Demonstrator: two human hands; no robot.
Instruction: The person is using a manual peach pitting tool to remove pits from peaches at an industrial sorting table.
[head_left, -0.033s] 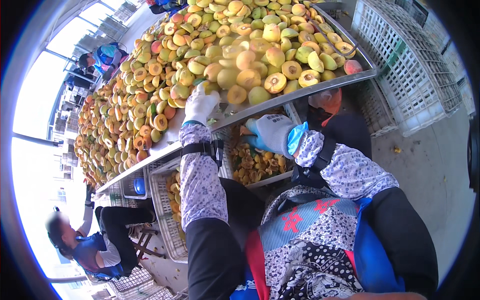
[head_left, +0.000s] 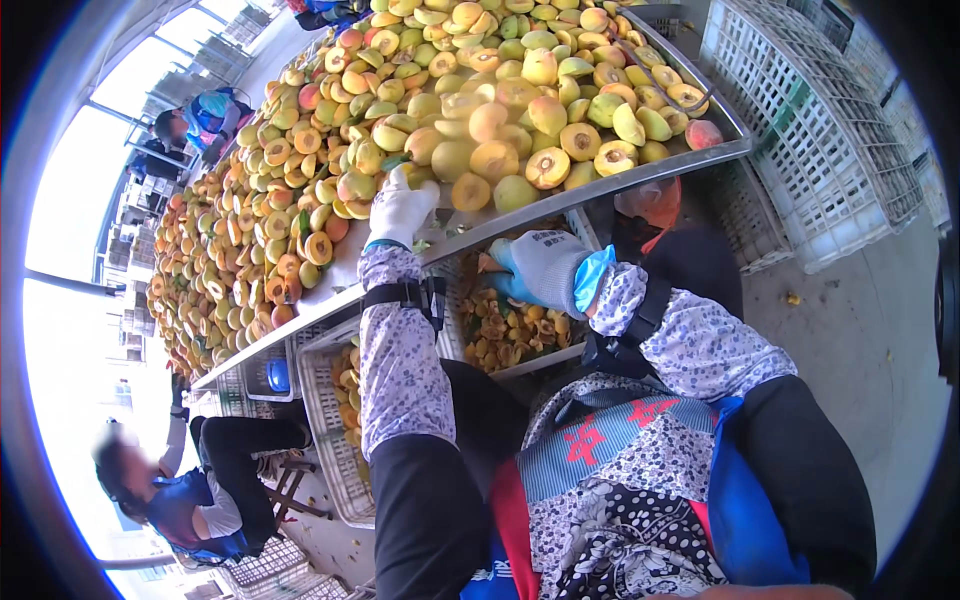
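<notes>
A broad heap of halved and whole peaches (head_left: pixel 400 100) covers a metal-edged table (head_left: pixel 590 192). My left hand (head_left: pixel 400 212), in a white glove, is at the near edge of the heap. Its forefinger and thumb show apart, close against the fruit; the other fingers are mostly hidden, and nothing shows in its grip. Below the table edge, my right hand (head_left: pixel 548 265) wears a grey glove with light-blue fingers. Those fingers are curled round a small brownish-orange thing (head_left: pixel 488 263), too covered to name. Under this hand is a crate of peach pieces (head_left: pixel 515 335).
A second pale crate (head_left: pixel 325 410) with fruit stands left of my legs. Stacked white plastic crates (head_left: pixel 800 130) rise at the right. One co-worker (head_left: pixel 190 490) sits at lower left, another (head_left: pixel 205 120) is beyond the heap. A blue container (head_left: pixel 278 373) is under the table's left part.
The view has shifted very slightly. Both my hands keep the same place and pose.
</notes>
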